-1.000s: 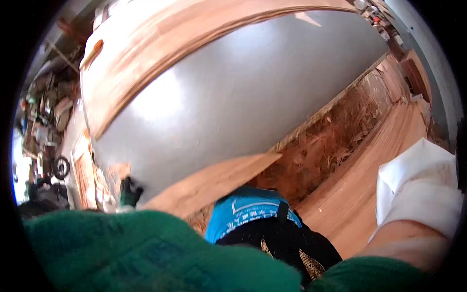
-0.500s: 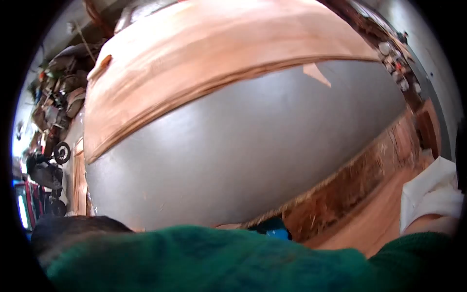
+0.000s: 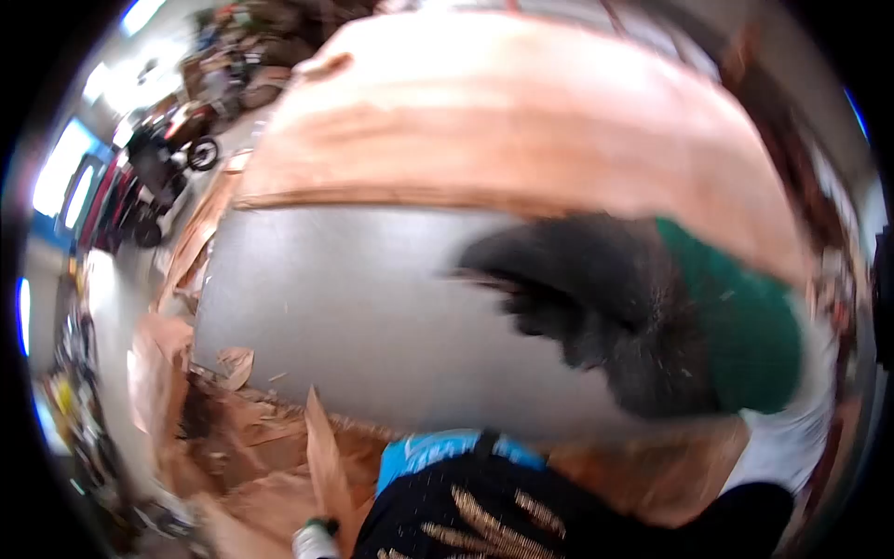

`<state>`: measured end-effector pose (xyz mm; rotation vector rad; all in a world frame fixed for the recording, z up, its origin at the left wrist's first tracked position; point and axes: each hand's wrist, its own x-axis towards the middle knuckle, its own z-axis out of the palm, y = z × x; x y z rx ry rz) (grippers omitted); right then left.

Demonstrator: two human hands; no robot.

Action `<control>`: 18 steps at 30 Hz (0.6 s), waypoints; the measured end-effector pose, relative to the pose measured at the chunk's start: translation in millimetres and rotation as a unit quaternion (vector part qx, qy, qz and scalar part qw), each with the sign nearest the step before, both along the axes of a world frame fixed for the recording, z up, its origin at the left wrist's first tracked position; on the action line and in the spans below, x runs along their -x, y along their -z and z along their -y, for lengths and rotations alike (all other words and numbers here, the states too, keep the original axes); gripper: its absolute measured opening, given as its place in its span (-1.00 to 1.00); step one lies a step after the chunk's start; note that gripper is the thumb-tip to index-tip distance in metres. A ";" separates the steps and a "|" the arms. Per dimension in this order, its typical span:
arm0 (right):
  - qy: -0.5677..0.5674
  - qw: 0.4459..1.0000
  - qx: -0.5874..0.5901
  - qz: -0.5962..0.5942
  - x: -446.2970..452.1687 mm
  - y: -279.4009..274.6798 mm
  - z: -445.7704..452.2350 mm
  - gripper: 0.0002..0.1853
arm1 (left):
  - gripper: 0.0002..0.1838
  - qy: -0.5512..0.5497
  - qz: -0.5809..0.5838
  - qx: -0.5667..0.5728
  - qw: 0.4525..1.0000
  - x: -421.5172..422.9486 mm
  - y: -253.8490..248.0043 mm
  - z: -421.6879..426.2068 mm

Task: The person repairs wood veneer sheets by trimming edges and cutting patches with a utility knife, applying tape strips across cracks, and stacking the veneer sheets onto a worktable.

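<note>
My right hand (image 3: 596,317), in a dark glove with a green cuff, hovers blurred over the grey flat surface (image 3: 372,307). Its fingers point left, somewhat apart, with nothing visible between them. Low in the view, my left hand (image 3: 321,527) shows only as a small green part beyond a white sleeve, its fingers mostly hidden. It is closed at a narrow veneer strip (image 3: 326,456) that rises past the surface's near edge. Behind the grey area lies a stack of thin wood sheets (image 3: 521,121). A small veneer scrap (image 3: 237,365) rests at the surface's left corner.
Torn veneer pieces (image 3: 270,503) fill the space below the near edge, and a crumpled sheet (image 3: 158,373) stands at the left. Motorbikes (image 3: 158,177) and piled goods (image 3: 251,56) are farther back. My blue and black clothing shows at the bottom.
The view has turned left, bringing the near-left corner and scraps into sight. My right hand has come in over the grey surface. My left hand and the strip now show low down.
</note>
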<state>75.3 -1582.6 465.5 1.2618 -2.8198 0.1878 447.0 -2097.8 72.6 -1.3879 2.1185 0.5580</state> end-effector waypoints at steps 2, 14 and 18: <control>0.053 0.990 0.115 0.065 26.0 9.4 -18.3 -0.65 | -0.18 -0.071 0.057 -0.039 0.995 -15.1 -8.6 -15.5; 0.315 0.929 0.063 0.183 272.9 297.2 -2.6 -0.48 | -0.36 0.093 -0.291 0.261 0.916 224.8 -34.3 66.3; 0.313 0.933 0.029 0.175 304.2 319.9 28.0 -0.46 | -0.38 0.199 -0.277 0.315 0.886 314.2 -14.0 86.8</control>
